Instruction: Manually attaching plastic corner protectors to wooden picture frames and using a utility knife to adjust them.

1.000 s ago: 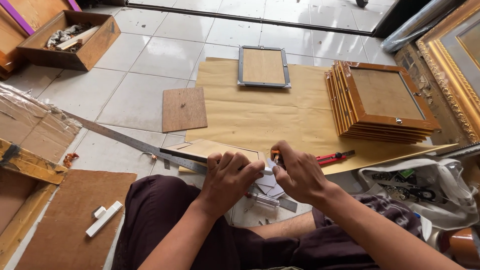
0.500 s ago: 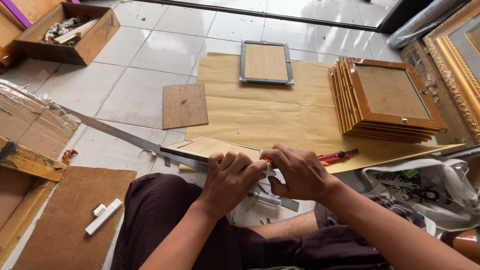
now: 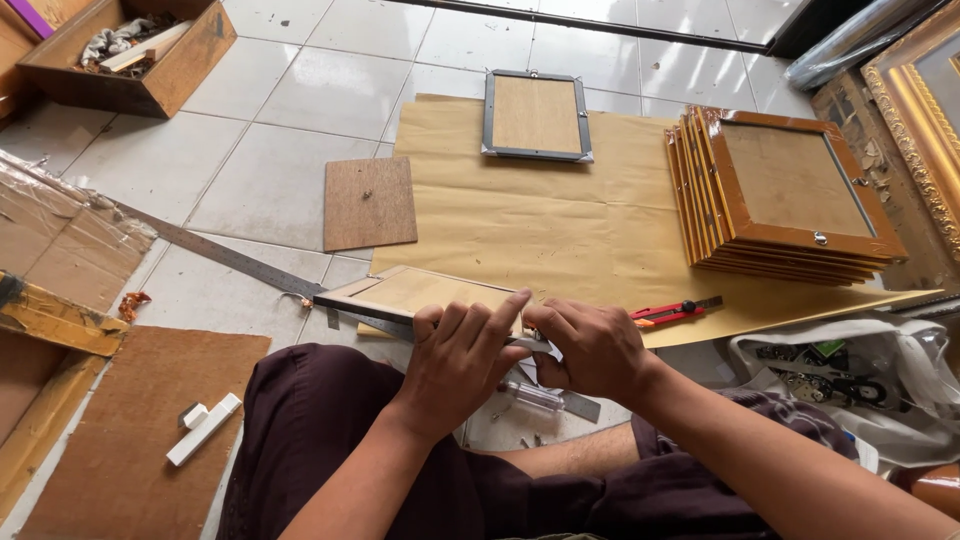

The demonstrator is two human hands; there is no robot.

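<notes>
White tiled floor (image 3: 300, 110), brown paper sheet (image 3: 560, 225) spread across. At sheet's near edge, left hand (image 3: 455, 360) and right hand (image 3: 590, 350), fingers clamped together on small picture frame (image 3: 420, 295). Beyond, red cutter (image 3: 665, 314); far right, stacked frames (image 3: 790, 195).

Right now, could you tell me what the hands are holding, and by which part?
Both the left hand and the right hand grip the near edge of a dark-rimmed picture frame lying back-up. What the fingertips pinch there cannot be told.
</notes>
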